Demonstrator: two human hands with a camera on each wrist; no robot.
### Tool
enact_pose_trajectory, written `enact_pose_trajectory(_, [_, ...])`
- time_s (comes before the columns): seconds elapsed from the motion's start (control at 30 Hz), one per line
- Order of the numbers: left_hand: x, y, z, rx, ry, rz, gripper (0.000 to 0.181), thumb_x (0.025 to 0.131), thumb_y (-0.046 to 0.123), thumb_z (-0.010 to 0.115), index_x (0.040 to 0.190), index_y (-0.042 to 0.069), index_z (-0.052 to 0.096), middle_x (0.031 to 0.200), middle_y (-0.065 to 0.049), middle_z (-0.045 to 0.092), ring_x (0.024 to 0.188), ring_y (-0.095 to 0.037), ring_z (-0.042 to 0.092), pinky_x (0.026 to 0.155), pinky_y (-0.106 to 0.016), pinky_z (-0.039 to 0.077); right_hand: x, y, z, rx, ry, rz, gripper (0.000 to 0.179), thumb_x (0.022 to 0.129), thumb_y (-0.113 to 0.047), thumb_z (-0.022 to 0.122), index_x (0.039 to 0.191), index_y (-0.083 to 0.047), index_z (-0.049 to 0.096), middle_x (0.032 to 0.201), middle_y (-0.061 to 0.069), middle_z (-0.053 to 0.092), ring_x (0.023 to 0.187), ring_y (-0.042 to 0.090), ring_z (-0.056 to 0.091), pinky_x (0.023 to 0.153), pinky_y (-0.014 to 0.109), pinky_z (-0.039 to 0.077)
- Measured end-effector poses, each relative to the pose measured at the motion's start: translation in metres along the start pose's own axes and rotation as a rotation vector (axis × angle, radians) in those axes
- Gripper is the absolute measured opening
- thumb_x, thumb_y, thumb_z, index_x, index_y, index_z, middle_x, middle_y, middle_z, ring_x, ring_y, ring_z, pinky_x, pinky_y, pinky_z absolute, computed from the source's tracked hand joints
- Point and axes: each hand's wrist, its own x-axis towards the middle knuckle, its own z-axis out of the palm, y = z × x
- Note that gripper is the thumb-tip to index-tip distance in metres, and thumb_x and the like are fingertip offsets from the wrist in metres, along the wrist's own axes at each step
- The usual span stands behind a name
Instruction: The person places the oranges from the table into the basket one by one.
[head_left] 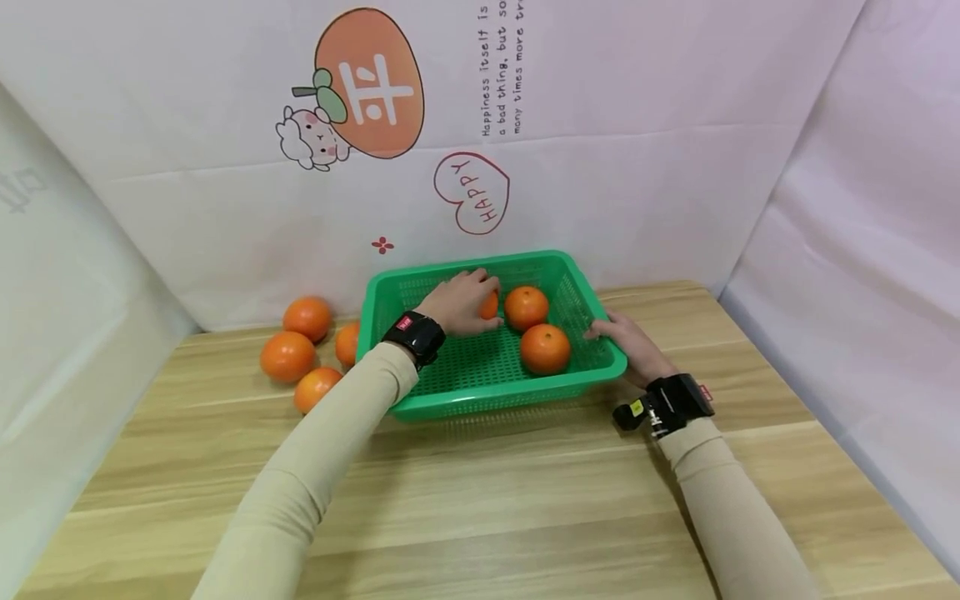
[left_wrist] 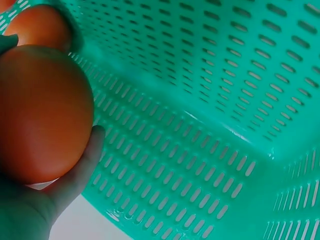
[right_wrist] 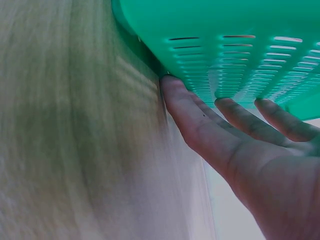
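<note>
Gripping the basket (head_left: 510,390) at its right edge with the right hand (head_left: 632,343) helps; left hand (head_left: 459,303) is grasping an orange (left_wrist: 45,115), so I'd release gently beside the other two oranges (head_left: 546,348).

free room in front of basket (head_left: 495,394), oranges (head_left: 288,357) crowding left

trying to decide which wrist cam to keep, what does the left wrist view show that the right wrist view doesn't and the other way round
Only the left wrist view shows the left hand gripping an orange fruit, more fruit beyond it, and the inside of the green basket. Only the right wrist view shows the right hand, its fingers against the basket's outer side, and the wooden table. Both show the basket's green slotted walls.
</note>
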Motion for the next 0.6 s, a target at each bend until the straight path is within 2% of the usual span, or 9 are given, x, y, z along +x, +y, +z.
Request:
enact_pose_trajectory(0.17, [0.000, 0.002, 0.003, 0.091, -0.007, 0.021, 0.058, 0.100, 0.048, 0.069, 0.146, 0.017, 0.055, 0.146, -0.012, 0.055, 0.127, -0.034, 0.058, 0.094, -0.045, 0.058, 0.002, 0.001, 0.000, 0.011, -0.008, -0.003, 0.075, 0.097, -0.007, 0.046, 0.166, 0.001, 0.019, 0.121, 0.000, 0.070, 0.095, 0.014, 0.077, 0.082, 0.030, 0.064])
enact_pose_trajectory(0.23, [0.000, 0.003, 0.004, 0.128, -0.020, 0.024, 0.060, 0.100, 0.047, 0.069, 0.149, 0.016, 0.054, 0.148, -0.014, 0.054, 0.129, -0.035, 0.057, 0.095, -0.045, 0.059, 0.002, 0.001, 0.000, 0.011, -0.005, -0.001, 0.074, 0.097, -0.007, 0.046, 0.166, 0.001, 0.020, 0.124, 0.003, 0.069, 0.096, 0.013, 0.077, 0.083, 0.030, 0.064])
enact_pose_trajectory(0.3, [0.001, 0.003, 0.007, 0.155, -0.028, 0.025, 0.061, 0.100, 0.047, 0.069, 0.150, 0.015, 0.053, 0.150, -0.015, 0.053, 0.130, -0.036, 0.057, 0.095, -0.046, 0.059, 0.003, 0.001, -0.001, 0.005, 0.000, 0.003, 0.074, 0.097, -0.007, 0.046, 0.166, 0.000, 0.021, 0.131, 0.012, 0.066, 0.097, 0.013, 0.077, 0.084, 0.030, 0.064])
enact_pose_trajectory(0.43, [0.002, 0.001, 0.016, 0.183, -0.029, 0.027, 0.063, 0.099, 0.048, 0.069, 0.150, 0.014, 0.053, 0.151, -0.016, 0.052, 0.130, -0.037, 0.057, 0.095, -0.047, 0.060, 0.003, 0.001, 0.000, -0.010, 0.011, 0.009, 0.073, 0.097, -0.008, 0.046, 0.166, 0.000, 0.021, 0.145, 0.028, 0.054, 0.099, 0.012, 0.076, 0.085, 0.029, 0.064])
enact_pose_trajectory(0.6, [0.004, 0.000, 0.026, 0.215, -0.021, 0.043, 0.068, 0.099, 0.050, 0.070, 0.152, 0.013, 0.051, 0.150, -0.017, 0.052, 0.132, -0.037, 0.056, 0.094, -0.046, 0.061, 0.002, 0.000, 0.000, -0.007, 0.013, 0.012, 0.073, 0.097, -0.008, 0.046, 0.166, 0.002, 0.021, 0.140, 0.022, 0.060, 0.097, 0.012, 0.076, 0.084, 0.029, 0.064])
